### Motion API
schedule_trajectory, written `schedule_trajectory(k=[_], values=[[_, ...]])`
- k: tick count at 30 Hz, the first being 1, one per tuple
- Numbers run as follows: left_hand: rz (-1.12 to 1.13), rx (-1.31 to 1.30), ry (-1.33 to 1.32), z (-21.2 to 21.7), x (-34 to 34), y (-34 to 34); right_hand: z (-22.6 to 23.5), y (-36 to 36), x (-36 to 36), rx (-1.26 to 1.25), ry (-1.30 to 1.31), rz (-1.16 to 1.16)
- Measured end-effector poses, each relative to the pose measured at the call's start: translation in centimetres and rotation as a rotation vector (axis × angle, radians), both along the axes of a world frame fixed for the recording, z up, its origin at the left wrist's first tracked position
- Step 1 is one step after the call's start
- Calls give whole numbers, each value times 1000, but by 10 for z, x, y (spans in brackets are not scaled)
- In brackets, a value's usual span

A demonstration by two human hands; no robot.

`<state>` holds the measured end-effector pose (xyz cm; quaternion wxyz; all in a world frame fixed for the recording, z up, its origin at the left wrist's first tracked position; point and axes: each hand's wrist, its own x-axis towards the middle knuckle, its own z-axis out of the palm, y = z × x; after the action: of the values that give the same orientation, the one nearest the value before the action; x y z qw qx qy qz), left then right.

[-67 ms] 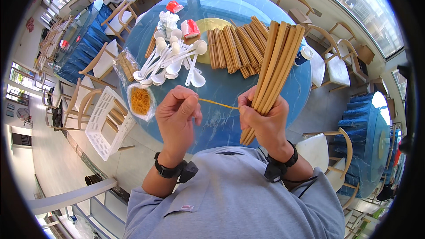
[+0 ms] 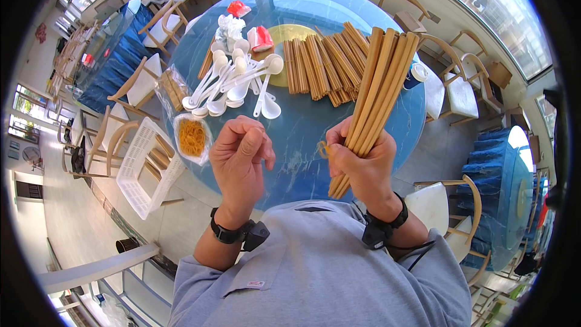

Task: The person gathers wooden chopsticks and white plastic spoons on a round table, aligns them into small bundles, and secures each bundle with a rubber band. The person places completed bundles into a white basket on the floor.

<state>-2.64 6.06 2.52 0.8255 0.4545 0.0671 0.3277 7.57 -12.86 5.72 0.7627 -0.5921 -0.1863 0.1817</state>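
Note:
My right hand grips an upright, slightly fanned bundle of wooden chopsticks near its lower end. A small yellow rubber band hangs in a loose curl by that hand's thumb and fingertips. To the left, my left hand is raised with its fingers curled in, and nothing shows in it. More chopsticks lie in bundles on the table beyond my hands. White spoons are piled at the left, and a clear bag of yellow rubber bands sits near my left hand.
The round table has a blue marbled top. Red-and-white crumpled packets and a packaged bundle lie on it, with a blue cup at the right. A white plastic crate stands off the left edge; chairs surround the table.
The rubber band was stretched between my two hands. Its left end has come free of my left hand, and it has sprung back into a curl at my right hand.

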Motion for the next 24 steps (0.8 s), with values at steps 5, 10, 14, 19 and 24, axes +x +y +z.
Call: schedule_trajectory(k=[5, 10, 14, 19, 24], values=[[-53, 130, -17, 5, -2, 10, 5, -1, 3, 89, 81, 35], [-313, 154, 210, 8, 1, -13, 6, 0, 2, 96, 115, 54], [-361, 107, 134, 11, 1, -27, 5, -1, 0, 100, 108, 64], [-185, 221, 118, 12, -2, -28, 4, -2, -1, 104, 106, 74], [-56, 314, 94, 7, 3, -26, 2, -3, -1, 125, 131, 77]])
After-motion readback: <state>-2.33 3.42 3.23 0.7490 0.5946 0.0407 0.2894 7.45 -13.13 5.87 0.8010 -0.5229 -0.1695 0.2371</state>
